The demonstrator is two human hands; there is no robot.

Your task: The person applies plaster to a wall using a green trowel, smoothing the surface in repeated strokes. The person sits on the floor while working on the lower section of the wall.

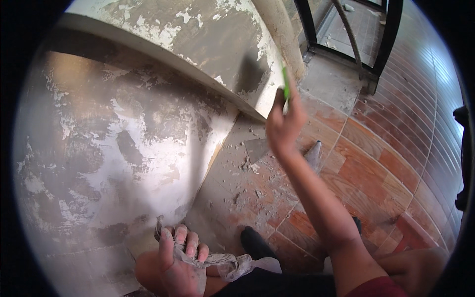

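My right hand (287, 123) is raised at the end of the ledge, closed around a thin green-handled tool (286, 83). Motion blurs the tool, and its working end cannot be made out. It is close to the peeling wall face (210, 42), beside a rounded upright edge. Low on the left, my left hand (180, 262) is palm up with its fingers curled over a crumpled, grey-smeared strip of thin plastic (225, 260). The strip trails to the right across my lap.
Flaking paint and grey patches cover the lower wall (123, 143) under the jutting ledge (163, 52). Scraped bits (255, 190) litter the tiled floor (363, 168). A pointed grey object (313, 154) is partly behind my forearm. A black metal frame (383, 54) and a reddish stool (413, 232) are on the right.
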